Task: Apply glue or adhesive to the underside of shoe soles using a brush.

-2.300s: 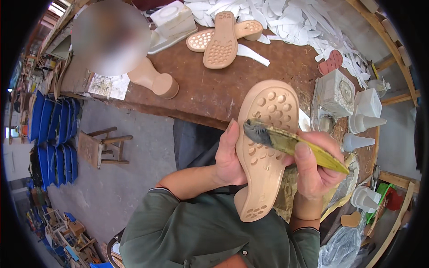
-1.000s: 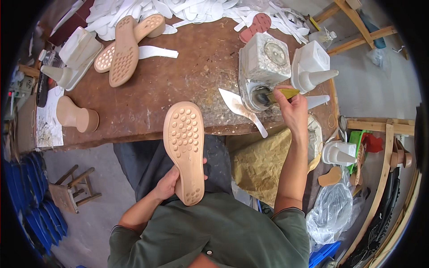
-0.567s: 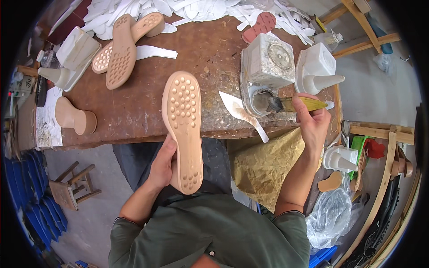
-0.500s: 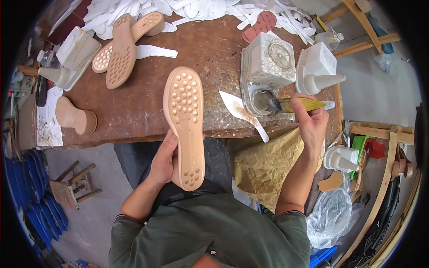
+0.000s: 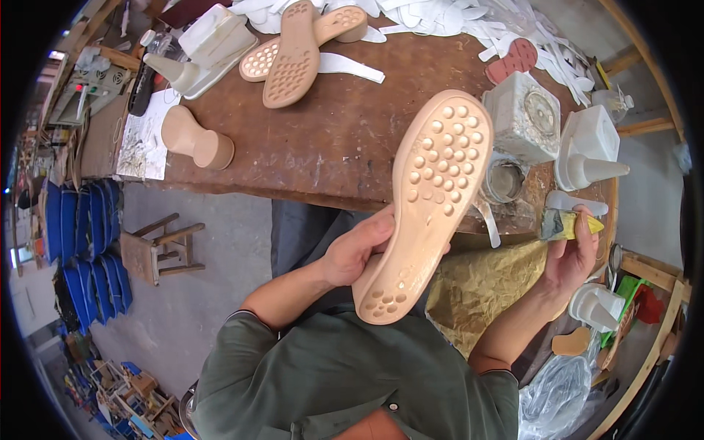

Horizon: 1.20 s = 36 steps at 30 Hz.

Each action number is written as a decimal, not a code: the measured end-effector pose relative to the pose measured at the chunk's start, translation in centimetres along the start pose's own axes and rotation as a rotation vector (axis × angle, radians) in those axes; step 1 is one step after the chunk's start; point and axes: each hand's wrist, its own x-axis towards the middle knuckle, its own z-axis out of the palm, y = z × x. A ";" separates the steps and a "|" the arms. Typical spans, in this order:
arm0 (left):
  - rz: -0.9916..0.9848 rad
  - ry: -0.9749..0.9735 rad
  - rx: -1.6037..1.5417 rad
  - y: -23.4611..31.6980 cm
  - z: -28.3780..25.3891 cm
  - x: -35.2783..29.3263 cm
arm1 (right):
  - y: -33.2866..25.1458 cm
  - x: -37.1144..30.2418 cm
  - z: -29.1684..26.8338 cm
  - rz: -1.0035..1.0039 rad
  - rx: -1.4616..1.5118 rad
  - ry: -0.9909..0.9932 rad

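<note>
My left hand [image 5: 359, 253] grips a beige shoe sole [image 5: 433, 176] by its narrow waist. The sole is raised before me with its dimpled face showing, toe tilted up to the right, and its middle looks glossy. Out at the right, my right hand [image 5: 572, 260] pinches a flat yellow brush [image 5: 568, 224] with dark, stained bristles pointing left. A round cup opening [image 5: 506, 180] on the base of a white dispenser [image 5: 524, 121] lies between sole and brush, apart from the bristles. The sole partly covers a white insole strip [image 5: 488, 220] at the table edge.
Two more soles [image 5: 293, 62] lie crossed on the brown table [image 5: 337, 139], and another sole [image 5: 194, 139] rests at left. White cut pieces [image 5: 440, 22] heap along the back. Another white spouted dispenser [image 5: 587, 150] stands at right. A wooden stool [image 5: 158, 249] is on the floor.
The brush has come out of the cup and moved right. My left hand has raised the sole and tilted its toe rightward. The whole view has swung left.
</note>
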 end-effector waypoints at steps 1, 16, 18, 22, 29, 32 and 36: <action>0.010 -0.008 0.027 -0.1 0.5 0.0 | 0.3 -0.7 1.6 -0.001 0.005 0.004; -0.080 -0.099 0.114 0.3 2.6 -1.1 | 0.2 -1.4 11.4 -0.249 -0.350 -0.041; -0.071 -0.115 0.122 0.4 2.4 -1.1 | 0.4 -1.7 11.4 -0.278 -0.329 -0.124; -0.057 -0.130 0.099 0.6 2.1 -1.0 | 0.0 -3.5 11.2 -0.230 -0.429 -0.212; -0.009 -0.061 0.178 2.1 3.6 -1.2 | -0.6 -6.1 10.7 -0.130 -0.450 -0.197; 0.024 -0.068 0.177 2.5 3.9 -1.3 | -0.8 -7.0 10.5 -0.121 -0.456 -0.214; 0.087 -0.084 0.175 2.3 4.1 -0.8 | -0.5 -7.3 9.3 -0.293 -0.491 -0.408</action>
